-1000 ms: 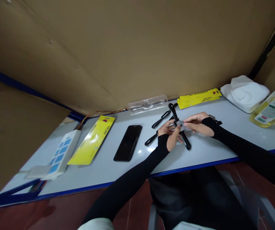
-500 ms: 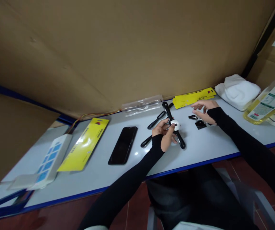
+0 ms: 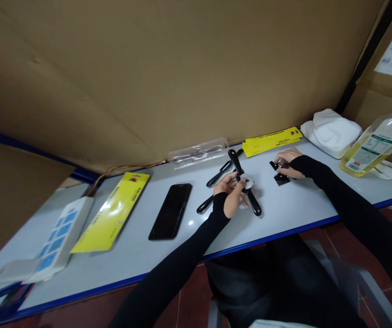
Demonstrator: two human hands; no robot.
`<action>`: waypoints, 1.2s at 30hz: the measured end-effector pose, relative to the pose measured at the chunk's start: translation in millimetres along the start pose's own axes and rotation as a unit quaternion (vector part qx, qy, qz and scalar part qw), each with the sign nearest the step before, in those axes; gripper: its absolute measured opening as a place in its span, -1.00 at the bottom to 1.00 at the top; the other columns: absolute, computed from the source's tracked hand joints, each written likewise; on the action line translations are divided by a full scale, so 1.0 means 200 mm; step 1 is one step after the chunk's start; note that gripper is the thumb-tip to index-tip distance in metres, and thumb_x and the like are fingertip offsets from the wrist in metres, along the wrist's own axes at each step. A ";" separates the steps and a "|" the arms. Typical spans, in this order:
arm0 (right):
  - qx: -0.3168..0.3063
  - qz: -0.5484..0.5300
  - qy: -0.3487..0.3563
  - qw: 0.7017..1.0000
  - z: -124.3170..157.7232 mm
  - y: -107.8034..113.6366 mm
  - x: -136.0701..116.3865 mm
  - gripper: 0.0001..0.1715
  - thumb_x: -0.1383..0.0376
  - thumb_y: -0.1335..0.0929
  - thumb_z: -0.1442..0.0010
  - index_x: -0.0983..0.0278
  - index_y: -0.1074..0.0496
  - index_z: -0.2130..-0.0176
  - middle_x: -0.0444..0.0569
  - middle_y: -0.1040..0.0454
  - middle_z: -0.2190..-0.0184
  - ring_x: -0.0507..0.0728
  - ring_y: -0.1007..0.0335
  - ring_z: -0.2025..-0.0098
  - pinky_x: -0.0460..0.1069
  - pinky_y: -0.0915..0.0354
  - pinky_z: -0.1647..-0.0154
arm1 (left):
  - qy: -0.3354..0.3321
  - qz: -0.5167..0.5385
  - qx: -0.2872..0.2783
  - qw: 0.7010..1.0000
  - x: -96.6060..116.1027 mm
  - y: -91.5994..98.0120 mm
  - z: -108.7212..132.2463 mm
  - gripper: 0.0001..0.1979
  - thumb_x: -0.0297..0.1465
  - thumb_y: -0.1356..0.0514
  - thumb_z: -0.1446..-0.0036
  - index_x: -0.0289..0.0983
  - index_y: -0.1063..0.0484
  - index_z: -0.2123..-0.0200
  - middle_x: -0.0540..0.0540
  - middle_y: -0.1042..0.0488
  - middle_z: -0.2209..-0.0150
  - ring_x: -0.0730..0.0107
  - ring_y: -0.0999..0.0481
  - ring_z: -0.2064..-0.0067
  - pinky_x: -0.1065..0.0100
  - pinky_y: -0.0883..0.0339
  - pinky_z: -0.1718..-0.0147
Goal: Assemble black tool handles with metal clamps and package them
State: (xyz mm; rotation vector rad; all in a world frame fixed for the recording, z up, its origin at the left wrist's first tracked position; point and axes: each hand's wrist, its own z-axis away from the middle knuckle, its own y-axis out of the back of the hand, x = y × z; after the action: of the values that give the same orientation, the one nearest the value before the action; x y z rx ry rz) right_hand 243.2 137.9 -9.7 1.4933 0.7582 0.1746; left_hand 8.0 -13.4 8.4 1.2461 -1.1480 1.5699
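My left hand (image 3: 229, 195) is closed around the middle of a black spokeshave (image 3: 254, 203), held at a slant over the table. One handle points up and away, the other down toward me. A pale, roundish piece (image 3: 248, 181) shows at its centre, by my thumb. At the right, my right hand (image 3: 289, 163) is low over small black metal parts (image 3: 282, 179). Its thumb and fingers are apart around them; whether they touch is hard to see. Another black spokeshave (image 3: 220, 175) lies behind my left hand, and a further black handle (image 3: 204, 205) sticks out beside it.
A black phone (image 3: 170, 211) and a yellow card (image 3: 112, 214) lie left, beyond them a white power strip (image 3: 59, 241). Clear plastic packaging (image 3: 199, 153) and yellow cards (image 3: 271, 141) line the back. White cloth (image 3: 330, 132) and a bottle of yellow liquid (image 3: 369, 148) stand right.
My right hand has come down onto the small black parts, its fingers drawn closer together. My left hand still holds the spokeshave. The whole view has shifted slightly.
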 end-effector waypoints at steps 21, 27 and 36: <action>0.121 -0.480 -0.051 0.867 0.12 -0.16 -0.54 -0.55 -0.07 -0.54 -0.14 0.21 -0.75 0.18 0.04 -0.72 0.30 0.13 -0.55 0.40 0.01 -0.45 0.43 | 0.012 0.031 0.069 0.997 -0.05 -0.04 0.01 -0.30 -0.12 -0.53 0.12 -0.30 -0.43 -0.03 -0.13 -0.67 0.32 0.13 -0.69 0.50 0.35 -0.50 0.69; 0.174 -0.380 -0.045 0.907 0.12 -0.18 -0.56 -0.72 0.06 -0.50 -0.21 0.17 -0.76 0.24 -0.01 -0.73 0.26 0.12 -0.56 0.37 0.00 -0.42 0.38 | 0.015 0.052 0.052 0.997 -0.09 -0.03 -0.01 -0.23 -0.02 -0.54 0.13 -0.27 -0.42 -0.07 -0.11 -0.66 0.31 0.11 -0.71 0.46 0.35 -0.52 0.67; 0.166 -0.324 -0.010 0.931 0.14 -0.15 -0.58 -0.79 0.15 -0.48 -0.28 0.15 -0.76 0.22 -0.02 -0.73 0.18 0.14 -0.58 0.23 -0.02 -0.33 0.39 | -0.034 0.026 0.078 0.996 -0.07 -0.03 0.00 -0.30 -0.01 -0.54 0.11 -0.30 -0.42 0.04 -0.16 -0.68 0.38 0.06 -0.70 0.49 0.42 -0.41 0.73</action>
State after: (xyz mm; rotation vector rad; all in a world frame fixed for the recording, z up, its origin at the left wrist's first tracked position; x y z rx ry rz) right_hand 159.6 46.7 -0.9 1.4705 1.2690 -0.4890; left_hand 16.8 -13.2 -3.7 1.3898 -1.1251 1.6933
